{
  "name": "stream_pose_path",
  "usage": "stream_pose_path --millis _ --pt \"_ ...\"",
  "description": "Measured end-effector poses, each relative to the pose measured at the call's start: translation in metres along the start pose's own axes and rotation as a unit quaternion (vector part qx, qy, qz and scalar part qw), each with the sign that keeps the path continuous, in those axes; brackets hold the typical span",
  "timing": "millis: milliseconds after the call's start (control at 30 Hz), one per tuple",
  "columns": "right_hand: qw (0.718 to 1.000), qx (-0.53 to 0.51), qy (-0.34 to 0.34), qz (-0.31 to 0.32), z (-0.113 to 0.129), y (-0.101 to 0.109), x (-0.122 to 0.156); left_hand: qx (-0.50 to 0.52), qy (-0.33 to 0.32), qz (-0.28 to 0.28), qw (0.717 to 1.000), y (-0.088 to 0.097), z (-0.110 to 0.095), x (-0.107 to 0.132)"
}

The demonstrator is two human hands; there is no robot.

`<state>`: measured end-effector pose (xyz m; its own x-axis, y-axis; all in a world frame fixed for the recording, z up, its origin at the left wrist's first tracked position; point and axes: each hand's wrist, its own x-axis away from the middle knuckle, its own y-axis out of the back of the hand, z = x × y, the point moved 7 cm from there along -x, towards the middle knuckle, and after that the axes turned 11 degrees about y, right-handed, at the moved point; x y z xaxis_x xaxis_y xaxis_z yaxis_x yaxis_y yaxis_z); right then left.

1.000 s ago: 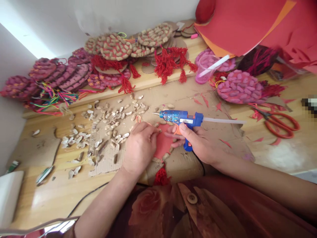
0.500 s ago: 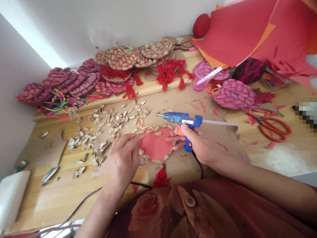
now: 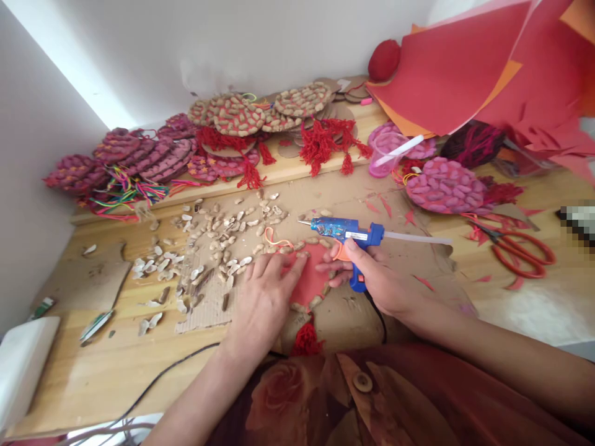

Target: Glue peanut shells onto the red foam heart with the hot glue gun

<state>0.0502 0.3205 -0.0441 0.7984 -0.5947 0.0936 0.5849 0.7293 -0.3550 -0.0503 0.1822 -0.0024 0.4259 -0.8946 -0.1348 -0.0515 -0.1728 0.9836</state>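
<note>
My right hand [image 3: 372, 279] grips a blue hot glue gun [image 3: 346, 234], nozzle pointing left, a clear glue stick jutting out its back. Its fingertips also touch the right edge of a red paper disc [image 3: 310, 279] lying on cardboard. Peanut shells ring the disc's rim, and a red tassel [image 3: 304, 337] hangs from its near edge. My left hand [image 3: 263, 297] lies on the disc's left part with fingers stretched out flat, holding nothing that I can see. An orange loop [image 3: 272, 238] sits at the disc's far edge.
Loose peanut shells [image 3: 218, 238] lie scattered left of the disc. Finished shell discs with tassels [image 3: 242, 124] are piled along the back ledge, pink ones [image 3: 444, 184] at right. Red-handled scissors [image 3: 520, 251] lie at right, red paper sheets [image 3: 465, 68] above. A black cord [image 3: 158, 378] runs along the table's near edge.
My left hand moved from the disc's left edge back onto the disc with fingers flat. The glue gun hand stayed nearly still; the view shifted a little.
</note>
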Motion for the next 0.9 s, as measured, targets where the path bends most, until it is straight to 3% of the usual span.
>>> stream_pose_path --millis 400,567,667,800,900 --pt "0.999 0.04 0.014 -0.017 0.002 0.003 -0.001 -0.093 0.029 0.025 0.995 0.005 -0.013 -0.012" --pt "0.998 0.031 -0.019 -0.05 0.001 0.003 0.001 -0.055 0.034 0.016 0.998 0.007 -0.015 -0.01" --pt "0.996 0.011 -0.037 -0.077 0.009 -0.001 0.005 0.01 0.026 -0.022 0.999 0.015 -0.005 -0.004" --pt "0.997 -0.018 -0.032 -0.07 0.022 -0.012 0.008 0.072 0.052 -0.108 0.99 0.028 0.023 0.005" --pt "0.999 -0.006 -0.006 -0.05 0.026 -0.017 0.005 0.063 0.053 -0.114 0.99 0.026 0.03 0.007"
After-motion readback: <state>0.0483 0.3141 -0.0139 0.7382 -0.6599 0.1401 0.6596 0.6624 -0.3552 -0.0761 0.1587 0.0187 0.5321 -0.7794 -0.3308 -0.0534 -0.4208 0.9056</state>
